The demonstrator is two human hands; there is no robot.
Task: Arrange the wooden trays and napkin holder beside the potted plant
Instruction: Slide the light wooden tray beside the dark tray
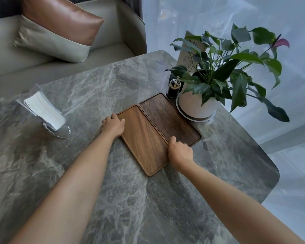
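Item: grey marble table (88, 88), on which we record the following. Lighter wooden tray (144, 140), flat on the table, its long side touching the long side of the darker wooden tray (169, 118), the pair lying on a diagonal. The darker tray's far corner sits just beside the white pot of the potted plant (199, 103), which stands on a round saucer near the table's right edge. Our left hand (113, 125) rests at the lighter tray's far left corner, fingers curled over the rim and gripping it. Our right hand (180, 152) sits at the near end where the two trays meet, fingers folded under the palm; we cannot tell which rim they grip. Clear napkin holder (48, 113), filled with white napkins, stands well apart at the table's left. Small domed toothpick jar (173, 88) stands just beside the pot. Printed card (190, 51) upright behind the leaves. Cushion (60, 29) on the sofa beyond.
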